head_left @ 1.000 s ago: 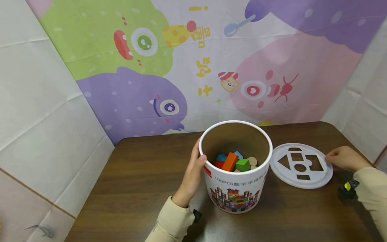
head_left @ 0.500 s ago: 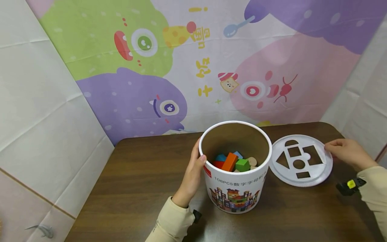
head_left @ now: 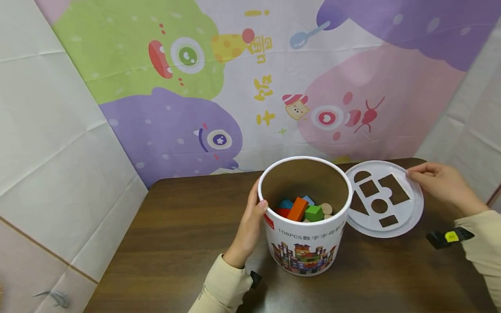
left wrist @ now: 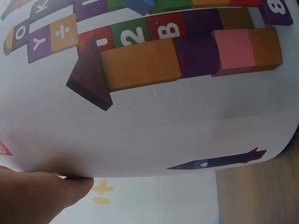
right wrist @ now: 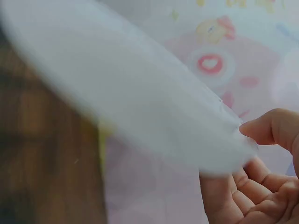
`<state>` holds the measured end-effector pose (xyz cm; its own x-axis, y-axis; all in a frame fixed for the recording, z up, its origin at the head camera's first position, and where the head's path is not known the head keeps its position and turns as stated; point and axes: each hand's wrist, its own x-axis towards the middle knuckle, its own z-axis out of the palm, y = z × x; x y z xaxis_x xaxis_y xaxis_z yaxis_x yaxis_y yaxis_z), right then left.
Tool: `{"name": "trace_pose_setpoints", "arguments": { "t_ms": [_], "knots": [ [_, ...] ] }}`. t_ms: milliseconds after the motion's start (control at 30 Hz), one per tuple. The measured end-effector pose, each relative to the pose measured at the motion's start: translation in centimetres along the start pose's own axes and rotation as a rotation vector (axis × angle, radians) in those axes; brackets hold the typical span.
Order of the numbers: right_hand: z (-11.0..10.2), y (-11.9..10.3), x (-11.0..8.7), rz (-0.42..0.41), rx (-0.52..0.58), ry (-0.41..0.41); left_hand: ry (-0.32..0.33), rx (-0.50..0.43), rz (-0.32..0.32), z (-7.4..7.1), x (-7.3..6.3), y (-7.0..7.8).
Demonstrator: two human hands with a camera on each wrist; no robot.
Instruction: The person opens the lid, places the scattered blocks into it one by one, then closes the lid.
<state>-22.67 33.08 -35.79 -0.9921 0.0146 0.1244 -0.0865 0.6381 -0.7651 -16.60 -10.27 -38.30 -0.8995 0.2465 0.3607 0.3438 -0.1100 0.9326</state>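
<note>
A white bucket (head_left: 306,237) with printed block pictures stands upright on the table. Inside lie wooden blocks, among them an orange block (head_left: 297,209) and a green block (head_left: 314,213). My left hand (head_left: 247,230) holds the bucket's left side, thumb near the front of the rim. The left wrist view shows that thumb (left wrist: 44,191) against the printed wall. To the right, my right hand (head_left: 446,187) pinches the edge of a white lid (head_left: 407,213) with shape cutouts. The lid is tilted and raised, and its left edge passes behind the bucket in the head view.
The brown wooden table (head_left: 188,243) reaches back to a cartoon-printed cloth (head_left: 270,143). Pale sheets, such as the left one (head_left: 58,130), line both sides. A black wrist strap (head_left: 450,237) with a yellow patch is at my right sleeve.
My right hand has lifted the lid's right edge from the table and carried it left and up, closer to the bucket. My left hand and the bucket have stayed put.
</note>
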Motion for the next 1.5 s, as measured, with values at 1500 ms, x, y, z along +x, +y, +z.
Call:
{"name": "trace_pose_setpoints", "arguments": {
  "t_ms": [1500],
  "knots": [
    [8.5, -18.3, -8.2, -1.305, 0.075, 0.242, 0.001, 0.003, 0.018, 0.0, 0.2, -0.1]
  ]
}}
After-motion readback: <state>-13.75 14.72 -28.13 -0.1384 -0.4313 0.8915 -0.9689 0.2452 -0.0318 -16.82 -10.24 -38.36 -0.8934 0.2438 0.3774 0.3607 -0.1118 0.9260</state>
